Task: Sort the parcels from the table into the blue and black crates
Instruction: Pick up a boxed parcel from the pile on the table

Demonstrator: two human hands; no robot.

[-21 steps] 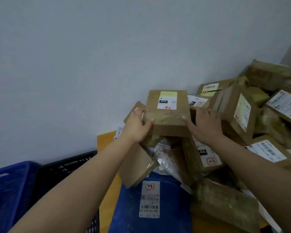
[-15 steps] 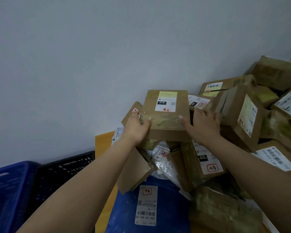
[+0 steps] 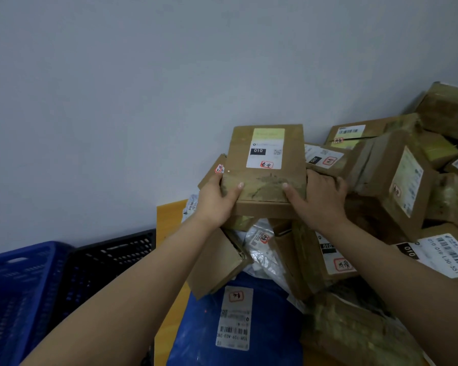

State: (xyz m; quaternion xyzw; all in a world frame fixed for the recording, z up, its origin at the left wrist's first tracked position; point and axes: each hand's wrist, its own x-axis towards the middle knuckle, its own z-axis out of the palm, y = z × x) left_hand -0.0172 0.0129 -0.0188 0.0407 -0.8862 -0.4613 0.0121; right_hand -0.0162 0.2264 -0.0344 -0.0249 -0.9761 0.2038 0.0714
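A flat brown cardboard parcel (image 3: 265,165) with a white and yellow label marked 010 is held above the heap of parcels on the table. My left hand (image 3: 216,200) grips its near left corner, thumb on top. My right hand (image 3: 319,199) grips its near right side, thumb on top and fingers hidden beyond it. The blue crate (image 3: 13,283) and the black crate (image 3: 101,262) stand at the lower left, below the table's edge.
Several brown boxes (image 3: 402,180) are piled to the right against the grey wall. A blue poly mailer (image 3: 233,323) and a silver bag (image 3: 259,244) lie under the held parcel. The yellow table top (image 3: 169,215) shows at the left edge of the heap.
The parcel has been lifted a little higher off the heap, with both hands keeping their grip on it. The view has shifted slightly.
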